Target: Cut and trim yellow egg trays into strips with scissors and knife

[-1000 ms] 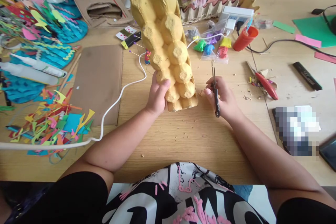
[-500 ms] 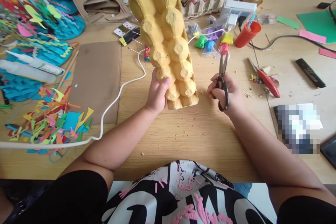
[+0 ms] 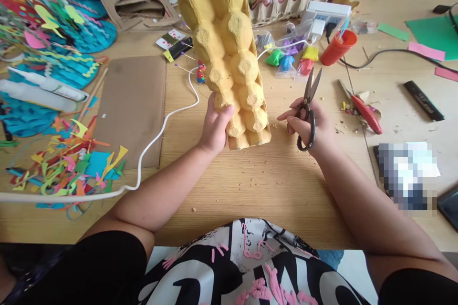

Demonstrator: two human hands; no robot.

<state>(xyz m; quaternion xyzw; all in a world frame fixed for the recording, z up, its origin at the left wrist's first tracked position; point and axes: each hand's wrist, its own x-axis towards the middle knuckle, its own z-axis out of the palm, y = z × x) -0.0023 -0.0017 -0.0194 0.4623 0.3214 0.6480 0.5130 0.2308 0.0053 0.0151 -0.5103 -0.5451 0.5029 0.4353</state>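
Note:
A long yellow egg carton (image 3: 229, 57) is held up over the wooden table, bumpy side showing, its top end cut off by the frame edge. My left hand (image 3: 216, 126) grips its lower left edge, thumb on the front and the other fingers hidden behind. To the right of the carton, my right hand (image 3: 309, 124) holds black-handled scissors (image 3: 310, 90), fingers around the handles. The blades point up and stand apart, with nothing between them, and do not touch the carton. Small yellow crumbs lie on the tabletop (image 3: 229, 190) below.
Paper scraps (image 3: 78, 162), a cardboard sheet (image 3: 132, 109) and glue bottles (image 3: 39, 95) lie left. A white cable (image 3: 161, 128) crosses the table. Right are a red cup (image 3: 338, 47), a red cutter (image 3: 367, 114) and a black marker (image 3: 424, 100). Clay bags (image 3: 286, 62) and more cartons (image 3: 296, 5) sit behind.
The scissor blades have opened wider, and their tips have shifted slightly right. Fingers of my right hand have stretched a little to the left. The carton has barely moved.

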